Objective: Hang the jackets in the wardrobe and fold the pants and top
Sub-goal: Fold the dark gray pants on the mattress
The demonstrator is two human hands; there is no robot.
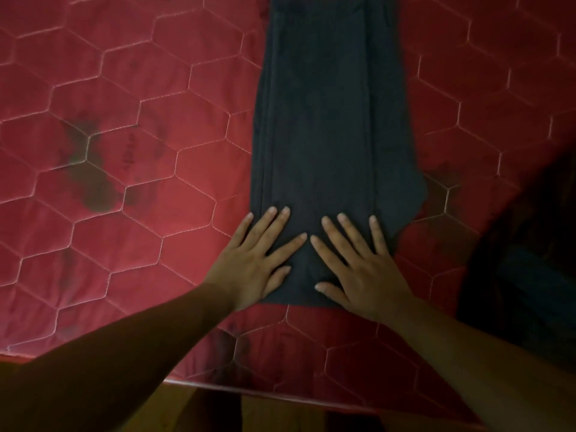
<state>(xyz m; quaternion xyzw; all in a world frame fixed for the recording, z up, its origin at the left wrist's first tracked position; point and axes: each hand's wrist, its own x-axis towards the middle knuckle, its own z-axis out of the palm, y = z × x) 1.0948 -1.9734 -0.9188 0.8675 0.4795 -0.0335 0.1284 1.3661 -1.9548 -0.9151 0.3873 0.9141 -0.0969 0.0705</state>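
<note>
Pants [330, 120] lie on the mattress [124, 88] as a long strip running near to far. Left hand [252, 263] and right hand [364, 269] press flat on its near end, fingers spread, pinching nothing. Lifting that end could slip the stacked layers apart; the right edge bulges out, so a fold may go crooked

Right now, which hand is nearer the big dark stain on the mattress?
The left hand, on the pants' left edge: the stain lies to its left, the right hand to its right.
</note>
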